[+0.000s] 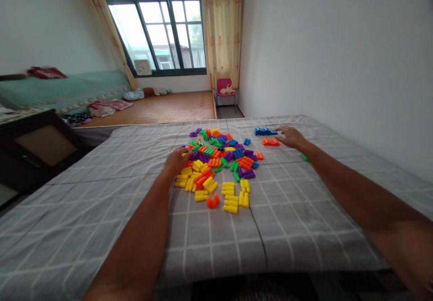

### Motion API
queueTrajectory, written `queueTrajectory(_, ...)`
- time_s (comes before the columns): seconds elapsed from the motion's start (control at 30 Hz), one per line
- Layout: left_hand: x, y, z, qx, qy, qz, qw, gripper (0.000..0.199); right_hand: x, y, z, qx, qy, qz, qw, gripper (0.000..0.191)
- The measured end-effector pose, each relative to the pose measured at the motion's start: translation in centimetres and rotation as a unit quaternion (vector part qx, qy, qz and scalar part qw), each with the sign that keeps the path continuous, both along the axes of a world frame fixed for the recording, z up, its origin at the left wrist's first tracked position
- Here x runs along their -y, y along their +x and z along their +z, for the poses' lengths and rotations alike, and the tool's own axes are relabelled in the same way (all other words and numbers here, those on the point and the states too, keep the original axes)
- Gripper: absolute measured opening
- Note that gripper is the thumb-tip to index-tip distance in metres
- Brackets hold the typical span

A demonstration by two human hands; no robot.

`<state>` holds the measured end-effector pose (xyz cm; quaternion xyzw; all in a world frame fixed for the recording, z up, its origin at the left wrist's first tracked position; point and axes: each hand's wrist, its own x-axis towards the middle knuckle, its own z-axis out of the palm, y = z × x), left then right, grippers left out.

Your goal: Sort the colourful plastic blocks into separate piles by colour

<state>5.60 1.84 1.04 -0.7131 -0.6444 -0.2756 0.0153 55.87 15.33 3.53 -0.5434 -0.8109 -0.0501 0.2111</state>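
A loose pile of plastic building blocks (214, 162) in yellow, orange, green, purple and blue lies on the bed. My left hand (176, 160) rests at the pile's left edge, palm down, fingers apart over yellow and purple blocks; its far fingertips are partly hidden. To the right of the pile is a joined row of blue blocks (265, 131), with a shorter row of orange blocks (270, 142) just nearer. My right hand (291, 138) is at the right end of the blue row, thumb and fingers apart; whether its fingertips touch the row, I cannot tell.
A grey checked sheet (291, 211) covers the bed. One green block (304, 157) lies under my right forearm. Nearer me sit several yellow blocks (231, 204). A white wall (338, 57) borders the right side; a dark cabinet (43, 143) stands left.
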Motion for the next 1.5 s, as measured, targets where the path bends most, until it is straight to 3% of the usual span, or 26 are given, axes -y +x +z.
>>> queueTrajectory(0.23,0.0,-0.3,-0.2,-0.004,0.020,-0.006,1.000,0.034,6.7,-13.1,2.2,-0.081,-0.089,0.226,0.967,0.023)
queueTrajectory(0.4,0.1,-0.6,-0.6,0.016,0.000,-0.011,1.000,0.028,10.4,-17.4,1.5,-0.081,-0.143,0.316,0.935,0.017)
queueTrajectory(0.67,0.2,0.1,-0.2,-0.008,-0.039,-0.013,0.999,0.028,11.2,-17.6,-1.9,-0.106,-0.063,0.315,0.941,0.021)
queueTrajectory(0.8,0.1,-0.2,-0.6,-0.003,-0.020,-0.004,1.000,0.027,9.8,-16.0,-1.5,-0.168,-0.052,0.247,0.953,0.027)
queueTrajectory(0.9,0.1,-0.3,-0.5,0.000,0.006,0.003,1.000,0.027,8.6,-14.3,-0.6,-0.190,-0.102,0.207,0.954,0.023)
queueTrajectory(1.03,0.0,0.9,0.4,0.013,0.024,-0.013,1.000,0.029,8.2,-12.8,0.4,-0.154,-0.212,0.289,0.921,0.030)
queueTrajectory(1.2,-0.2,3.5,2.1,-0.009,-0.011,-0.056,0.998,0.028,11.0,-14.2,1.3,-0.077,-0.293,0.436,0.848,0.033)
queueTrajectory(1.4,1.2,4.6,4.6,-0.103,-0.064,-0.052,0.991,0.028,15.3,-17.3,1.6,0.048,-0.189,0.465,0.864,0.030)
queueTrajectory(1.5,1.9,3.7,4.4,-0.114,-0.063,-0.046,0.990,0.028,15.8,-17.9,1.1,0.061,-0.202,0.468,0.858,0.035)
